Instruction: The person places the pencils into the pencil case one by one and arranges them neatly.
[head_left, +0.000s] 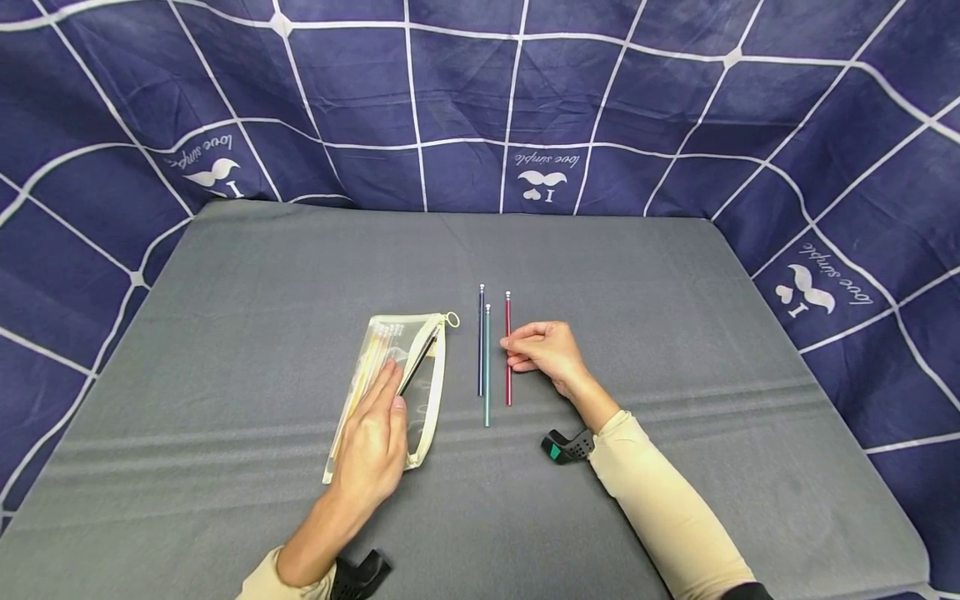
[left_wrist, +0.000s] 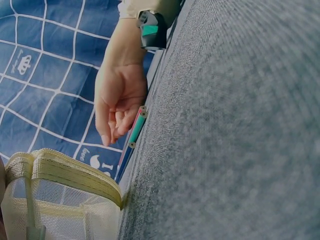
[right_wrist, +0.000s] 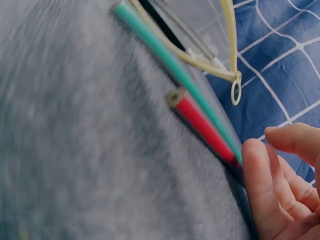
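A dark blue cloth [head_left: 465, 92] with white grid lines and "love simple" prints is hanging behind and along both sides of a grey-covered table [head_left: 600, 267]. On the table, a see-through pencil case [head_left: 439, 392] with cream trim is lying left of the middle, its zip side gaping and its ring pull [head_left: 452, 319] jutting out at the far corner. Several pale pencils [head_left: 367, 367] are showing through its left side, and a black pencil [head_left: 417, 364] is slanting across the opening.

The left hand [head_left: 371, 446] is resting on the case, its fingers stretched out rather than clenched. To the right of the case, three pencils are lying lengthwise, roughly parallel: a dark blue pencil [head_left: 481, 342], a teal pencil [head_left: 487, 375] just beside it and reaching nearer the person, and a red pencil [head_left: 508, 312] slightly apart on the right. The right hand [head_left: 551, 354] is bending its fingers over the red pencil; the right wrist view is showing a gap between two digits, and whether they are grasping the pencil I cannot tell. Pale sleeves [head_left: 667, 508] are covering the forearms, and a black device [head_left: 567, 447] with a green patch is sitting at the right wrist.
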